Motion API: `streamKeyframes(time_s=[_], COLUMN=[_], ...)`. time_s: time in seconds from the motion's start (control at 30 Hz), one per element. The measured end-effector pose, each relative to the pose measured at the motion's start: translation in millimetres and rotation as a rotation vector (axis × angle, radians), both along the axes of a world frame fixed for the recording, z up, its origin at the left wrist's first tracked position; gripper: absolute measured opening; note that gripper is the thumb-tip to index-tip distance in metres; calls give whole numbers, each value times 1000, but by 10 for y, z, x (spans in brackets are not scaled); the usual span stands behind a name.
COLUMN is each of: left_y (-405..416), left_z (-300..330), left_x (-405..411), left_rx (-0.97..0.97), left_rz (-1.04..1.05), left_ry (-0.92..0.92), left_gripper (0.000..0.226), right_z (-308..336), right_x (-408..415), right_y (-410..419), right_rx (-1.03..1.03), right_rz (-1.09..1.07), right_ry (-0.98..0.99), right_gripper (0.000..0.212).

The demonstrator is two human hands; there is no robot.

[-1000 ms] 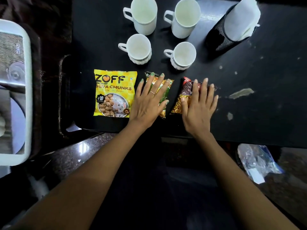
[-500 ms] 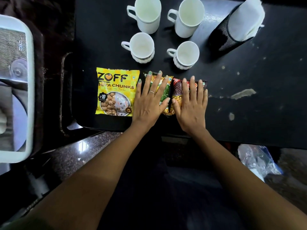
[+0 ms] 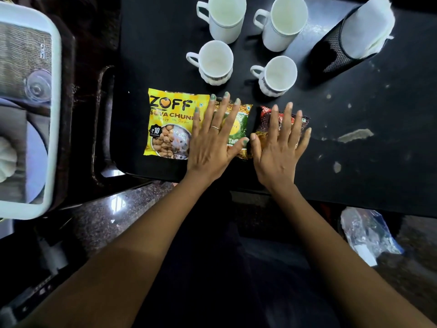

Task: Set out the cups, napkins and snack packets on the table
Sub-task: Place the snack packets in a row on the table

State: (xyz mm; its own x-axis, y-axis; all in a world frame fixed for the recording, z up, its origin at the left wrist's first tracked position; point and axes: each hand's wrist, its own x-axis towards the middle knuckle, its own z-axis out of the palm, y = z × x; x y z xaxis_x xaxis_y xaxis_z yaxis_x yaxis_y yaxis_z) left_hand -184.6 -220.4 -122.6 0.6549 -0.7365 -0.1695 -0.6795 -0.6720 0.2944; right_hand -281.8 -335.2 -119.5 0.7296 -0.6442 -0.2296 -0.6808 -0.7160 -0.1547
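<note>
Three snack packets lie in a row near the black table's (image 3: 354,176) front edge. The yellow soya chunks packet (image 3: 169,124) is leftmost and untouched. My left hand (image 3: 214,140) presses flat on the green and yellow packet (image 3: 242,125) in the middle. My right hand (image 3: 279,145) lies flat with spread fingers on the dark red packet (image 3: 264,117). Behind them stand several white cups, among them the near-left cup (image 3: 215,62) and the near-right cup (image 3: 277,75). A black mesh holder (image 3: 335,48) with white napkins (image 3: 366,27) stands at the back right.
A white-rimmed tray (image 3: 50,114) with dishes sits off the table at the left. A crumpled clear plastic bag (image 3: 365,233) lies on the speckled floor at the lower right. Pale scuff marks (image 3: 354,134) dot the table's right half.
My right hand slid the dark red packet left until it sat beside the middle packet. Both hands stay flat on their packets.
</note>
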Motion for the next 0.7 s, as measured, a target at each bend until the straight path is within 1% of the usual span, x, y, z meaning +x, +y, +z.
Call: streamKeyframes(time_s=[0.1, 0.17, 0.23, 0.33, 0.7], left_y=[209, 378, 518, 613, 506], left_z=[-2, -36, -69, -114, -166], left_x=[76, 134, 195, 267, 349], left_rx=[5, 58, 125, 174, 151], left_rz=[133, 241, 291, 270, 227], left_ry=[-82, -94, -79, -49, -18], left_gripper=[64, 60, 60, 62, 61], right_z=[70, 67, 29, -47, -74], right_x=[101, 170, 213, 229, 216], right_y=[181, 308, 399, 461, 446], right_rx=[1, 17, 37, 76, 106], right_rz=[124, 222, 294, 315, 287], right_ry=[-59, -64, -40, -5, 12], right_gripper=[67, 66, 66, 67, 69])
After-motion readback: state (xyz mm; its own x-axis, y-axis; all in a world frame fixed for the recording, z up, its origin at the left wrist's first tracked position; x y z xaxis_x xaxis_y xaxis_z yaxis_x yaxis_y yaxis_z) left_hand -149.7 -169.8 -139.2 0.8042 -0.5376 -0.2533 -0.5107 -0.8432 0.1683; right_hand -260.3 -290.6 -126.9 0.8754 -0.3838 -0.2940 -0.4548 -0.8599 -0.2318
